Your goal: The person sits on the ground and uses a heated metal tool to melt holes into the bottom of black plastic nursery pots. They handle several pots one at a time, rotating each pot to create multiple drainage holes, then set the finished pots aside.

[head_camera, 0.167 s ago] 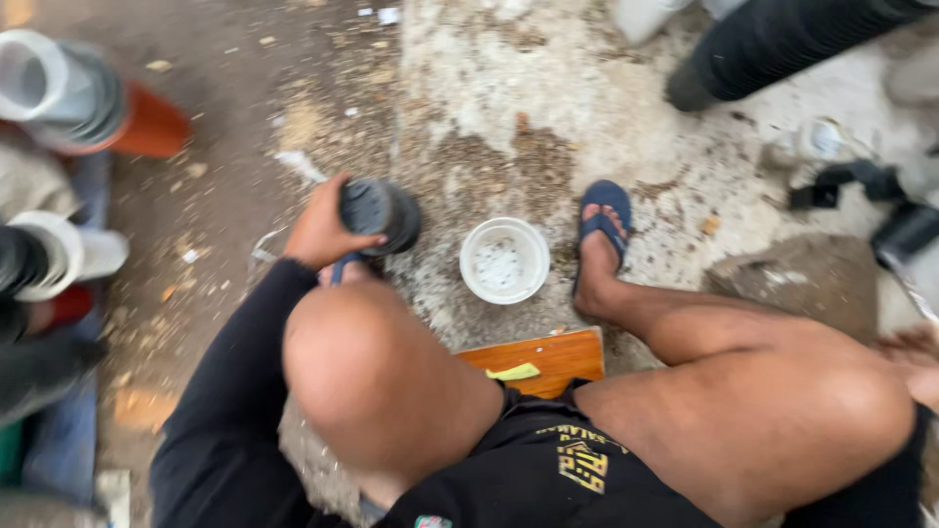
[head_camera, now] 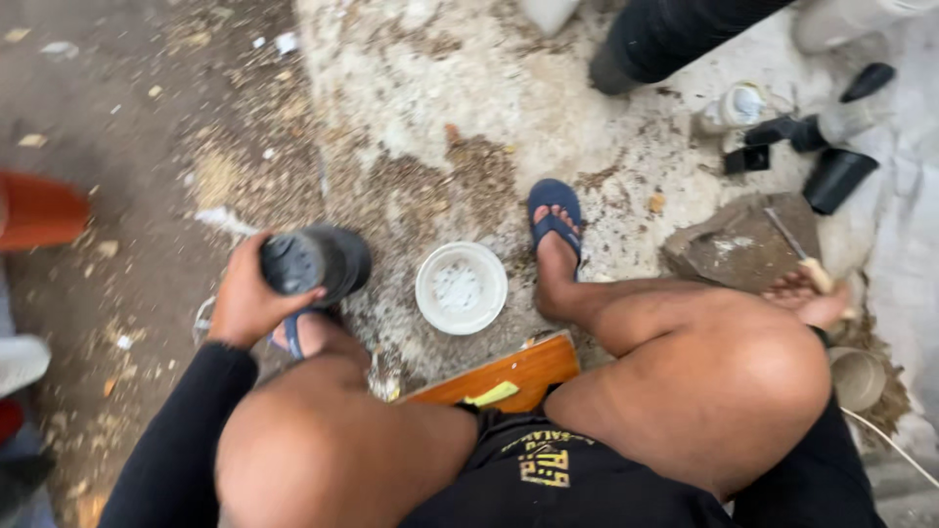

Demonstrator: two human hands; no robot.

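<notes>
Showing the left hand (head_camera: 249, 298) with its grip clamped on a black plastic pot (head_camera: 315, 262), held tilted above the ground just left of a white round dish (head_camera: 461, 287); right hand (head_camera: 810, 293) past the right knee, holding a wooden-handled tool (head_camera: 797, 256), fingers curled, grip only partly visible; blue sandal (head_camera: 555, 220) beside the dish; orange wooden board (head_camera: 509, 376) beneath the legs.

White round dish (head_camera: 461, 287) on gritty ground, blue sandal (head_camera: 554, 217), orange wooden board (head_camera: 509, 376), flat stone (head_camera: 740, 245)
</notes>
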